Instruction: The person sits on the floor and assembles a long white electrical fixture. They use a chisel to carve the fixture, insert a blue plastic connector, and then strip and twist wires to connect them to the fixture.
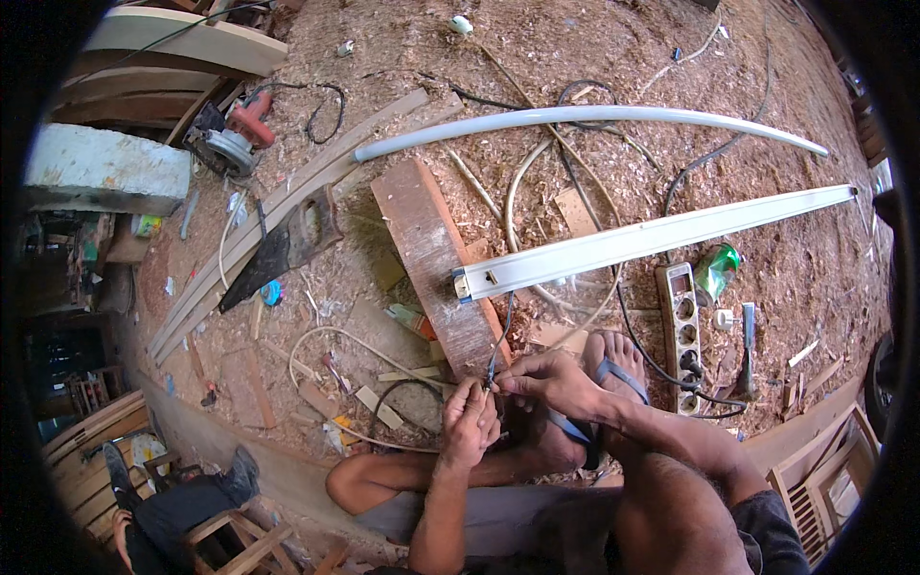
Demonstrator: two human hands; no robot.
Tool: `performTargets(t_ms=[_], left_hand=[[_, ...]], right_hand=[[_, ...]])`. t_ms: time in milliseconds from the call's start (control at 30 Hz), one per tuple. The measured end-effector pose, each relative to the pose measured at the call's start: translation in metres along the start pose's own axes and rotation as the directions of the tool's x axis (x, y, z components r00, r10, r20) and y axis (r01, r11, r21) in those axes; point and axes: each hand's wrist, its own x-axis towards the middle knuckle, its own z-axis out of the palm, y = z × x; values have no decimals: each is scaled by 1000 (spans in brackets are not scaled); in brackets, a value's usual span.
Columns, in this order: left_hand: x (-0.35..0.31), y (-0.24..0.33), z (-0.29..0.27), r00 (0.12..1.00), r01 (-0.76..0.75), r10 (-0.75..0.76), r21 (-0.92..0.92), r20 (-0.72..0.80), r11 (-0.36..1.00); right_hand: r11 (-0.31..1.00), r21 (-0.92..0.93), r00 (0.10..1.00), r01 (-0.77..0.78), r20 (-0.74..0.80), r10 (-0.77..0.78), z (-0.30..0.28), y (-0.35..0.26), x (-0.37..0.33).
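Note:
My left hand (470, 426) is closed in a pinch near the bottom centre. Its fingertips hold the end of a thin dark electric cable (507, 324), where the strands look parted. From the right, my right hand (554, 385) meets it, thumb and finger pinching the same cable end; the exact tips are too small to make out. The cable runs up to the near end of a long white tube-light fixture (652, 235), which rests on a thick wooden block (431, 259). Beyond the fixture, a white fluorescent tube (585, 115) lies across the floor.
Right of my foot are a white power strip (681, 335), a crushed green can (717, 273) and a hammer-like tool (747, 350). To the left lie a handsaw (283, 247), blue tape (272, 293) and a red circular saw (233, 134). Loose cords cross the shavings. Another person's legs (192, 503) show lower left.

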Motion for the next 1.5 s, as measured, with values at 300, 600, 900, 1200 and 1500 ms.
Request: performTargets(t_ms=[300,600,900,1200,1500], left_hand=[[-4,-1,14,996,-71,79,185,-38,980],[-6,0,17,993,-96,107,212,-42,973],[-5,-2,18,987,-123,147,297,-61,947],[-6,-16,29,808,-324,589,815,-26,481],[-9,-18,41,783,-296,617,824,-82,484]], right_hand=[[999,-29,999,13,-40,-14,-3,4,-3],[1000,20,999,-21,-36,22,-1,0,-3],[999,26,998,-47,-50,48,0,-5,-4],[999,14,996,-32,-78,33,-1,-12,9],[985,138,994,-108,-3,110,-5,3,20]])
